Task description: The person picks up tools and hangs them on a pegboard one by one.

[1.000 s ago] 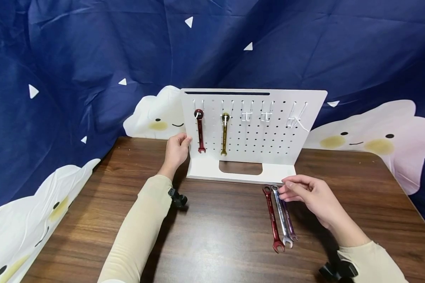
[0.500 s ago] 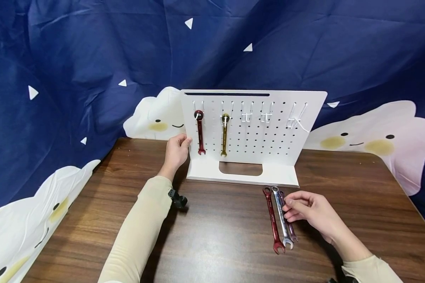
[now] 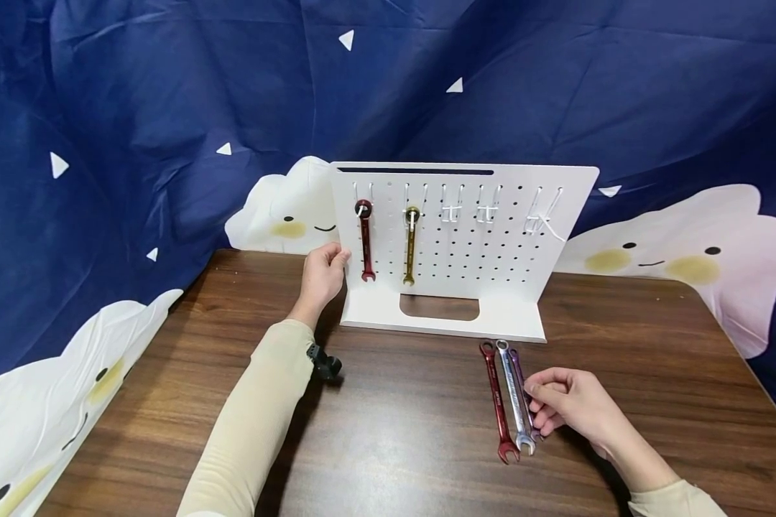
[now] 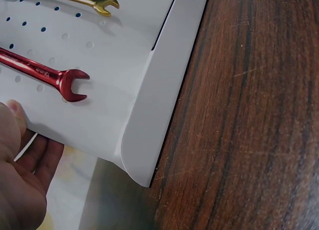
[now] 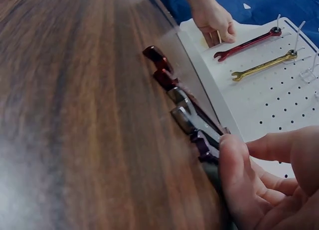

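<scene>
My left hand (image 3: 324,276) grips the left edge of a white pegboard stand (image 3: 465,251), thumb in front and fingers behind. On the board hang a red wrench (image 3: 366,248) and a gold wrench (image 3: 410,251), each from a white hook. On the table before the stand lie a dark red wrench (image 3: 498,402), a silver wrench (image 3: 513,395) and a purple wrench (image 3: 518,370), side by side. My right hand (image 3: 575,406), fingers loosely bent, is at the purple wrench and covers part of it. Thumb and forefinger are close together right beside it in the right wrist view.
Several white hooks (image 3: 487,208) sit along the board's upper part, with a crooked one (image 3: 543,219) at the right. The brown wooden table (image 3: 388,431) extends around the stand. A blue curtain (image 3: 388,79) with clouds hangs behind.
My right hand has moved down and toward me along the purple wrench, from its ring end to its lower half. The left hand keeps its hold; the wrenches lie as before.
</scene>
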Motion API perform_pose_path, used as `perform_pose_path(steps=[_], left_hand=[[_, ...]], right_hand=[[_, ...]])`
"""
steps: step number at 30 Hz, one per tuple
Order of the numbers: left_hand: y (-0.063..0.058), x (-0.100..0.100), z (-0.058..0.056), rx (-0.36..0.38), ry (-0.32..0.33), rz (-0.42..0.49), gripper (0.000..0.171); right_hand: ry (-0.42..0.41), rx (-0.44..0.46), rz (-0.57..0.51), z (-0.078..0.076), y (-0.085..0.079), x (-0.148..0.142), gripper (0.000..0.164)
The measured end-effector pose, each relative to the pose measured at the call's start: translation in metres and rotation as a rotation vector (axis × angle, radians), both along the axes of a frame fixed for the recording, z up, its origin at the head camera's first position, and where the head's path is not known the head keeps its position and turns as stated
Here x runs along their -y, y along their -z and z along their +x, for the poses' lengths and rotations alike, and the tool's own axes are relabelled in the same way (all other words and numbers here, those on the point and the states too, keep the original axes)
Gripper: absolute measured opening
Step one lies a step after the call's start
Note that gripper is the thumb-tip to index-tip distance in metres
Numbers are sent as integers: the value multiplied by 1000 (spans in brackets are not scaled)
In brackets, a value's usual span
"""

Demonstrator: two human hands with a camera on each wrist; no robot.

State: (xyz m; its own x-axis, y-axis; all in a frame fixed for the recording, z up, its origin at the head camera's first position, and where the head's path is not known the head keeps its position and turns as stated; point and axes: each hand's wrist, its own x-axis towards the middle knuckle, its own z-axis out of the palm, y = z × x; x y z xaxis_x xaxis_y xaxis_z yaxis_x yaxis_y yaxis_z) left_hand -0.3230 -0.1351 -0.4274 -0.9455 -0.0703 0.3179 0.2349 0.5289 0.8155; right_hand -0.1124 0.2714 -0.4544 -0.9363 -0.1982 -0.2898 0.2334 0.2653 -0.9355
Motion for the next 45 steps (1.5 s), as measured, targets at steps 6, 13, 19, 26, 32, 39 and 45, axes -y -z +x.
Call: perform_pose_path(steps=[6, 13, 19, 26, 32, 39, 45], left_hand=[[0, 0, 0, 5, -4, 8, 28], [-2, 0, 2, -7, -4, 13, 27], [0, 0, 2, -8, -3, 13, 28], [1, 0, 1, -23, 2, 21, 28], [0, 0, 1, -9, 10, 21, 27], [0, 0, 0, -17, 10, 13, 27], [-1, 0, 1, -17, 13, 7, 27]], right_hand=[[54, 34, 111, 2, 2, 4, 30], [110, -41, 361, 3, -4, 18, 18], [103, -19, 342, 0, -3, 18, 13], [65, 20, 247, -3, 2, 8, 19], [60, 19, 175, -2, 1, 1, 23], [110, -47, 138, -1, -3, 1, 19], [107, -101, 105, 0, -5, 4, 19]])
